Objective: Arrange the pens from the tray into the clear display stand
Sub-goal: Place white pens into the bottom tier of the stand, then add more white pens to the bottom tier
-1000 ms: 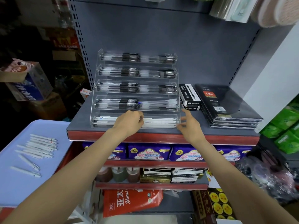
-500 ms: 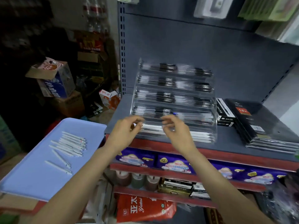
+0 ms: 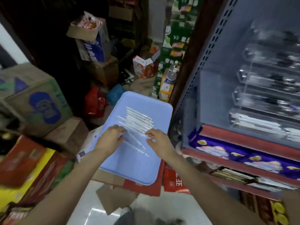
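Hands [image 3: 112,138] [image 3: 159,140] spread, empty, over pens [image 3: 138,122]; tray [image 3: 138,169] beneath.

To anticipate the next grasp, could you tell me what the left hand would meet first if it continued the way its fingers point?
Probably the white pens on the blue tray; the left hand is open beside them.

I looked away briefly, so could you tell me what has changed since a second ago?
Both hands left the display stand and now hover, open, over the pens on the blue tray: left hand, right hand. Nothing gripped yet. The stand's pens stayed put.
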A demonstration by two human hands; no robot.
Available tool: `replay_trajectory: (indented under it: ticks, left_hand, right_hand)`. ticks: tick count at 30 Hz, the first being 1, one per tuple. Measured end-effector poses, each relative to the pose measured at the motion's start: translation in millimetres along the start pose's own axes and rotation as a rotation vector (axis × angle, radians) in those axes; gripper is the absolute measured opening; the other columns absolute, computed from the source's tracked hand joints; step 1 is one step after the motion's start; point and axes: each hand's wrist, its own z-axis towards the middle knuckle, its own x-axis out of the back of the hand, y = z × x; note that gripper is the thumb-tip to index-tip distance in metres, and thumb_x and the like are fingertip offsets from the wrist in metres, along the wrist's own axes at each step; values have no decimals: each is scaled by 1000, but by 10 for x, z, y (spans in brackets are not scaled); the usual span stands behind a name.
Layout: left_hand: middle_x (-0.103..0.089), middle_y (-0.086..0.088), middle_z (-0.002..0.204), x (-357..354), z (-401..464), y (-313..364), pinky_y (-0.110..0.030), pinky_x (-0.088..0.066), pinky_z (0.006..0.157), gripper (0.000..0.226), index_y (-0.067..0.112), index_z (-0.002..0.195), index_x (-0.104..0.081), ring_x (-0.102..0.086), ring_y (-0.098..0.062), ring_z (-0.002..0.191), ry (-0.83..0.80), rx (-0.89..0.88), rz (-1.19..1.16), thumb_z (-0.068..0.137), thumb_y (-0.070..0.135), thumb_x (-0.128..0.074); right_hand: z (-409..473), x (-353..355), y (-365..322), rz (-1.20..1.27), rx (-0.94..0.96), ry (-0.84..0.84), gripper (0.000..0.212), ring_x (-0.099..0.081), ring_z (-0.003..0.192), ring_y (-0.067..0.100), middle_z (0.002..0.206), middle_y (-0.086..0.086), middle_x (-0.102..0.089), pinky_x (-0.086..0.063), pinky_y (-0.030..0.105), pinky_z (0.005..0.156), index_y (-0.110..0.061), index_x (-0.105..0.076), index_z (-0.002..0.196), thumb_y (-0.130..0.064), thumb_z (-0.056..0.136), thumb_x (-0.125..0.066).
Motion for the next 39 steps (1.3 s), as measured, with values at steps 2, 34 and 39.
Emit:
replay_trajectory:
  ticks: [2,34,39]
  left_hand:
    - [-57,-14,118,-81,48,-222,-35,-40,96,32,8,118,-61,-52,-33,112,-108,-28,58,86,4,-59]
    - [-67,-27,90,425,378,1342,-40,-56,81,31,-11,89,-60,-67,-31,84,25,-56,-872,93,19,-55]
    - [-44,5,56,335,227,2387,-24,-37,55,32,25,65,-45,-45,-2,50,-36,-397,-550,96,22,-49]
  right_hand:
    - [159,-265,41,-118,-65,-75,35,-51,118,28,123,16,-53,-43,37,96,-9,-53,123,-21,91,-58]
    - [-195,998,-307,236,-3,305,7,-64,77,15,74,-5,-63,-51,30,69,-22,-61,84,-28,86,-65]
    - [-738,1937,19,529,158,470,30,-66,72,11,79,-2,-64,-56,26,67,-19,-52,119,-17,91,-59]
